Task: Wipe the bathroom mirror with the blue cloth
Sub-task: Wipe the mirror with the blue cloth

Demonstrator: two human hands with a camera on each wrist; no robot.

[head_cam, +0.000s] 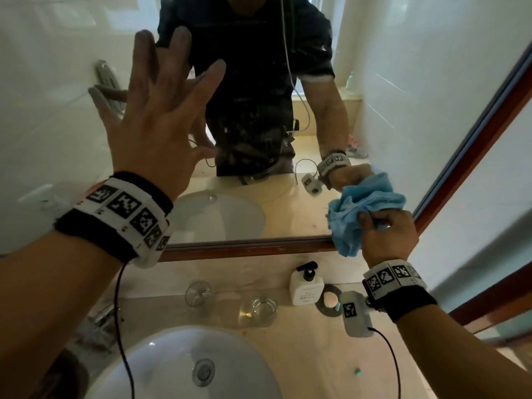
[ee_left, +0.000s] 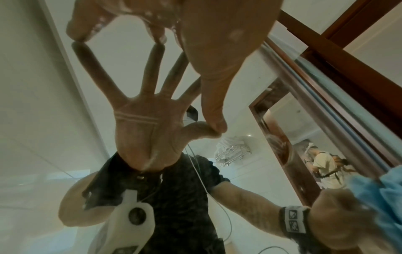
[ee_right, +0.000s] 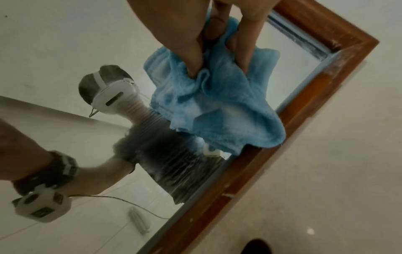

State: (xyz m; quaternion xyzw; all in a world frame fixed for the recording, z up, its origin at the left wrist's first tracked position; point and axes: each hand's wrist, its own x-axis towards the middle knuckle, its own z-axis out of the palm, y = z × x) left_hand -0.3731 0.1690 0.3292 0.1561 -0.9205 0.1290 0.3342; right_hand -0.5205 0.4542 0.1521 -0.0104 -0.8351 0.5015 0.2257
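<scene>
left hand (head_cam: 155,119): spread wide and holding nothing. The fingertips (ee_left: 76,34) are propped on the glass over on the left side, so it looks like it's just bracing.

mirror (head_cam: 51,90): there are whitish streaks and specks across the middle, easiest to see over the reflected dark shirt. The wooden frame (head_cam: 259,250) runs along the bottom and up the right side.

counter: the sink (head_cam: 253,367), two clear glasses (head_cam: 198,295) and a white pump bottle (head_cam: 305,287) all sit below the frame, well out of the way.

blue cloth (head_cam: 362,208): bunched up against the glass right in the lower right corner, with a flap hanging over the bottom frame.

right hand (head_cam: 388,234): fingers curled tight into the wad, pinching it more than pressing it flat.

step: wiping, I'd say, and working the corner. Going by those streaks, most of the glass isn't done yet.

next move: probably sweep the cloth left or up out of the corner. It needs flatter pressure so more cloth meets the glass, and the braced hand will likely leave prints that need a pass too.
</scene>
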